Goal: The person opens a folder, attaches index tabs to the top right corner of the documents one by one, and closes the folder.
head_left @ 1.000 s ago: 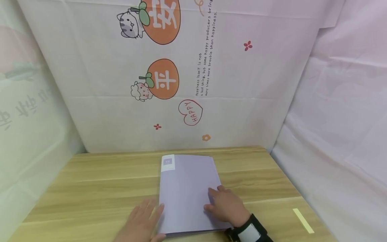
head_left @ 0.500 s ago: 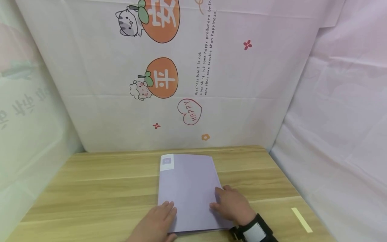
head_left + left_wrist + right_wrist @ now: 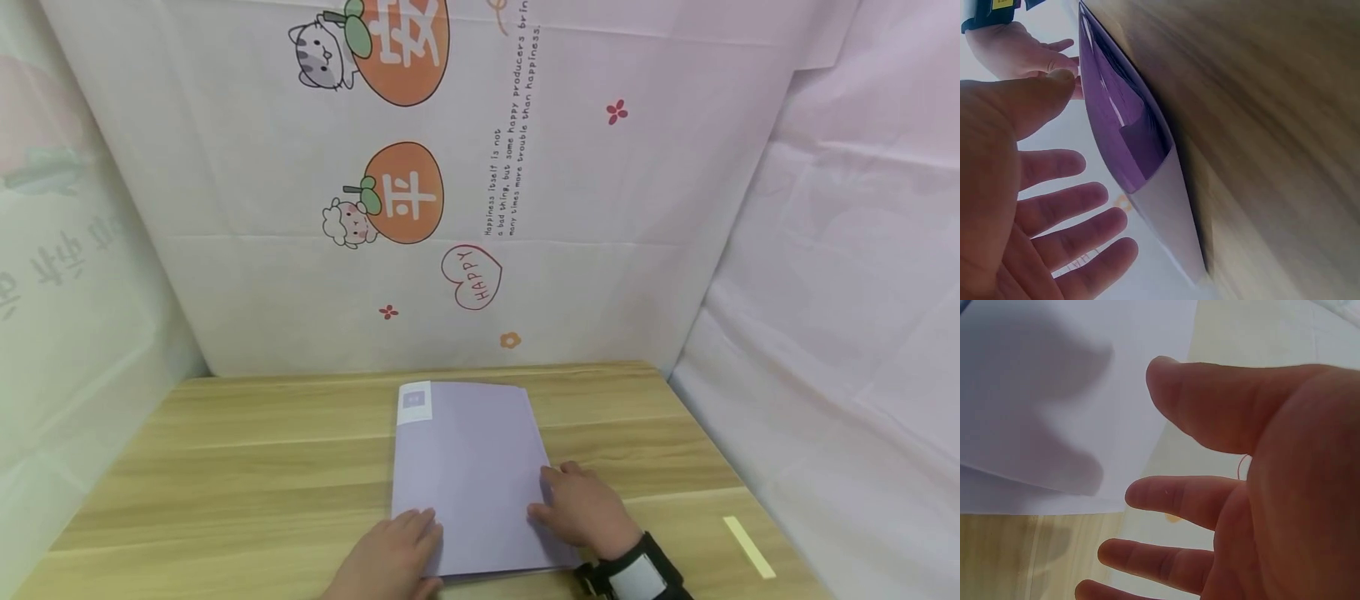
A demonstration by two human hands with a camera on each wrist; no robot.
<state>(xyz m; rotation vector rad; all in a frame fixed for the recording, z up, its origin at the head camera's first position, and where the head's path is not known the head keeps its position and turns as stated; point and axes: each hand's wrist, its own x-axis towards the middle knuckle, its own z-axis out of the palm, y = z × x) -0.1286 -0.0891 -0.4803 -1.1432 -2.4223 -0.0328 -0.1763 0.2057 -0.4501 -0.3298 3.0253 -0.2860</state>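
Note:
A lilac file folder [image 3: 476,475] lies closed on the table, a white label at its far left corner. Over its near left corner hovers my left hand [image 3: 390,557], fingers straight. The left wrist view shows those fingers [image 3: 1072,206] spread beside the folder's cover [image 3: 1107,140], with a gap between. Inner sheets [image 3: 1116,87] show at the folder's bulging near end. At the right edge is my right hand [image 3: 588,510], its thumb above the cover. Extended, separated fingers [image 3: 1166,494] appear in the right wrist view, pinching nothing; contact with the edge is unclear.
The wood-grain table [image 3: 262,467] extends on both sides of the folder. A pale yellow strip [image 3: 750,547] lies at the right. White printed cloth [image 3: 570,183] hangs behind the table and along both sides. My right wrist wears a black strap [image 3: 637,575].
My left hand has moved right, from beside the folder's left edge to over its near left corner. My right hand has shifted slightly right. The folder stays about where it was.

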